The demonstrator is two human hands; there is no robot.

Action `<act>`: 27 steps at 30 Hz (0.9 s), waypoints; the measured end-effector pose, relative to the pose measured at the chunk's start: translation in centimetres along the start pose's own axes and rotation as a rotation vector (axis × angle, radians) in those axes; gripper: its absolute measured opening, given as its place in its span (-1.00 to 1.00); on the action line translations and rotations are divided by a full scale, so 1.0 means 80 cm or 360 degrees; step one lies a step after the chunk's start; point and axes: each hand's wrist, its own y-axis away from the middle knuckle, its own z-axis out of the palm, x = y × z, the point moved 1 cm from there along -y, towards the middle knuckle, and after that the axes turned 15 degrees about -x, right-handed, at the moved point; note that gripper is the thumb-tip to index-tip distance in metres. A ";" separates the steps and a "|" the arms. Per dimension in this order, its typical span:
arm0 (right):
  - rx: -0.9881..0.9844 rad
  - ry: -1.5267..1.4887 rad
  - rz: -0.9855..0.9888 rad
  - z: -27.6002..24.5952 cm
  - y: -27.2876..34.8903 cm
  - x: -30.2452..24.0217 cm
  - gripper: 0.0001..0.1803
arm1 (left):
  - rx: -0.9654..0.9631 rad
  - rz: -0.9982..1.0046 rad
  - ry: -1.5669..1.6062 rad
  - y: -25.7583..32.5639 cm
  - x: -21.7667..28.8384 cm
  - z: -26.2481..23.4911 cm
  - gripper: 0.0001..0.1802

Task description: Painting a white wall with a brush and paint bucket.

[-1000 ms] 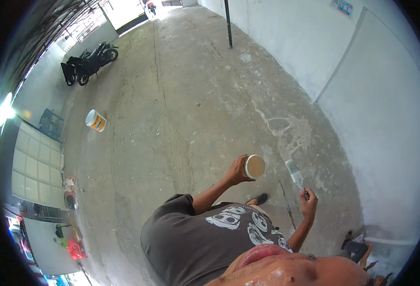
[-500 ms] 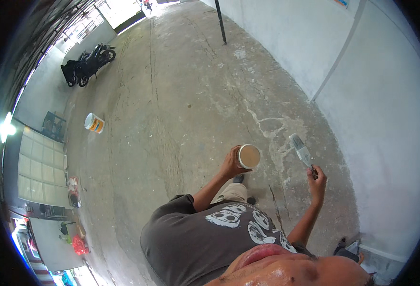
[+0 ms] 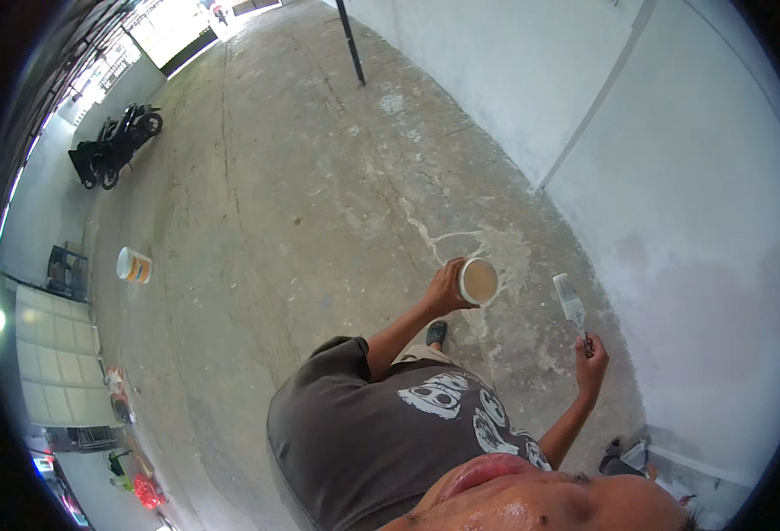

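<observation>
My left hand (image 3: 446, 290) is wrapped round the side of a small round white tub (image 3: 478, 281). A tan surface fills the tub's mouth; whether it is liquid or the bottom, I cannot tell. Off to the right, my right hand (image 3: 592, 357) grips the dark handle of a flat paintbrush (image 3: 570, 299). Its wide, whitish bristles point away from me, above the floor and apart from both tub and wall.
A white wall (image 3: 664, 203) runs along my right. On the stained, cracked concrete floor (image 3: 257, 257) a white and orange bucket (image 3: 134, 265) lies or leans at left. Beyond are a motorcycle (image 3: 114, 146) and a dark post (image 3: 351, 44). A dark-clothed limb (image 3: 618, 460) shows low right.
The surroundings have shifted left in the view as I move, and the wall is nearer. Tub and brush stay in my hands; the brush now points more straight ahead. One of my shoes shows forward.
</observation>
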 end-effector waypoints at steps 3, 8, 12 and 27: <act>0.0227 0.0041 -0.0107 -0.037 -0.061 0.015 -0.64 | -0.0057 0.0074 -0.0005 -0.108 0.014 -0.006 0.19; 0.0653 -0.0190 -0.0109 -0.049 -0.145 0.047 -0.59 | -0.0076 0.0207 0.0164 -0.223 0.042 -0.002 0.21; 0.1123 -0.0523 -0.0180 -0.062 -0.224 0.076 -0.60 | -0.0100 0.0157 0.0121 -0.294 0.041 0.016 0.22; 0.0982 -0.0483 -0.0380 -0.385 -0.682 0.143 -0.59 | 0.0131 -0.0357 -0.0023 -0.608 0.113 0.105 0.24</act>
